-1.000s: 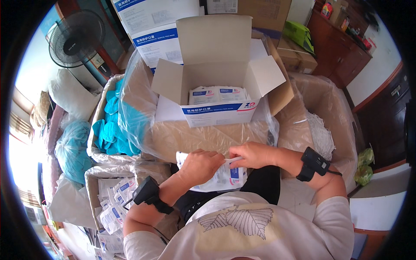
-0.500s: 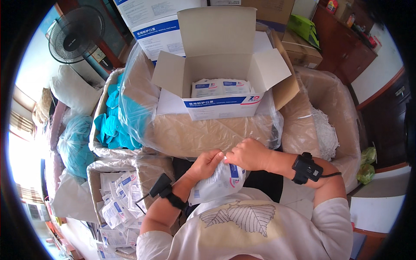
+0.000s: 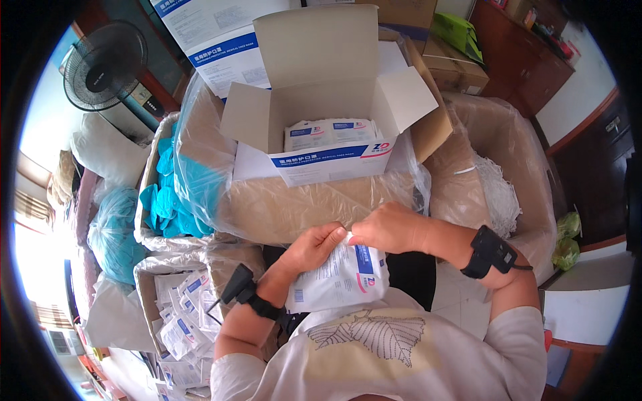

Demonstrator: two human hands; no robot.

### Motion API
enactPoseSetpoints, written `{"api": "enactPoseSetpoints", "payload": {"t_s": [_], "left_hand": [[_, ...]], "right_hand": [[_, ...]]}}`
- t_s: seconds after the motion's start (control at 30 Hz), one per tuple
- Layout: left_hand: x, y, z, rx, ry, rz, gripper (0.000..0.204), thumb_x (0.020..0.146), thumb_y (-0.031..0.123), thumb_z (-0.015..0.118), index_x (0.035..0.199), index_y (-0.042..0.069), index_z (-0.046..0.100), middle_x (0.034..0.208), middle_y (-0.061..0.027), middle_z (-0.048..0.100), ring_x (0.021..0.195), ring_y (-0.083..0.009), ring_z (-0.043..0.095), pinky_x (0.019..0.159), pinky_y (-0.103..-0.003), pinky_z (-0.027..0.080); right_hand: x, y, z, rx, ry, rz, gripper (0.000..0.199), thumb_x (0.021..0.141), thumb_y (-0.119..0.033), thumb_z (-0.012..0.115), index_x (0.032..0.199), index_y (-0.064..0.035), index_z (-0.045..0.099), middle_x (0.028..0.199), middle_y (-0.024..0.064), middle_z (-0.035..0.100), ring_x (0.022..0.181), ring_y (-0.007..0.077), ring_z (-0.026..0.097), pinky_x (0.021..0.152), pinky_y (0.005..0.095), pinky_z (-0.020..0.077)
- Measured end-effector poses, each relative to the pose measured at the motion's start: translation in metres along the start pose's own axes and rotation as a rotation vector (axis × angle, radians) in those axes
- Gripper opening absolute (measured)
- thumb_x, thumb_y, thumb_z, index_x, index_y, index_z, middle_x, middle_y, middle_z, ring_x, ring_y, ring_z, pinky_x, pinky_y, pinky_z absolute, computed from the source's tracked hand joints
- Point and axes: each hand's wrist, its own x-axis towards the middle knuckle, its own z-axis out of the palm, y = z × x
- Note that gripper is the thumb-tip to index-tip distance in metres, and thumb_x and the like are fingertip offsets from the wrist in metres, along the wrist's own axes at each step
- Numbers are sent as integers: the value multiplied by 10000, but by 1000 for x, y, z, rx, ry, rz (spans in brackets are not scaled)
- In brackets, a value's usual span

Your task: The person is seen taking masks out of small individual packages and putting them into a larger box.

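Observation:
A white plastic pouch [image 3: 340,275] with a blue printed label hangs in front of my chest. My left hand [image 3: 313,250] pinches its top edge, thumb uppermost. Close beside it, my right hand [image 3: 390,229] grips the same edge with its fingers curled under. What the pouch holds inside cannot be seen. Beyond my hands stands an open white carton [image 3: 328,167] with a blue stripe, its flaps spread outward. Similar white pouches [image 3: 329,134] lie in rows inside that carton.
The carton rests on a large plastic-lined box [image 3: 287,212]. At left are a bin of turquoise pieces [image 3: 175,204] and a box of loose white packets [image 3: 184,324]. White cords [image 3: 496,194] fill part of a lined box at right. A fan [image 3: 105,65] stands far left.
The whole view has shifted slightly. The pouch now faces up more flatly, showing more of its print. Both hands still grip its top edge, their fingertips close together.

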Motion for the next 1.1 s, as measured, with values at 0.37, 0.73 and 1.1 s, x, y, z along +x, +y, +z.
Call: {"api": "enactPoseSetpoints", "payload": {"t_s": [0.37,0.73,1.1], "left_hand": [[-11,13,8,582,200,224,128,832,154,515,784,38,542,764,-126,559,735,-327,545,680,-400,421],[-18,-53,34,-10,187,10,299,916,252,444,764,2,506,622,-158,474,559,-247,423,569,-326,408],[-24,-95,99,-189,201,-35,312,928,241,435,729,3,471,614,-94,417,585,-168,374,565,-293,385]], "right_hand": [[3,10,7,687,-427,257,347,880,-362,480,840,-30,575,756,172,601,671,290,581,629,358,447],[3,2,55,-72,-71,-51,344,858,-321,474,661,-54,567,609,113,604,605,300,601,570,392,475],[-30,2,93,-339,-103,-159,228,772,-228,526,616,-65,556,555,77,591,533,221,594,507,334,456]]}}
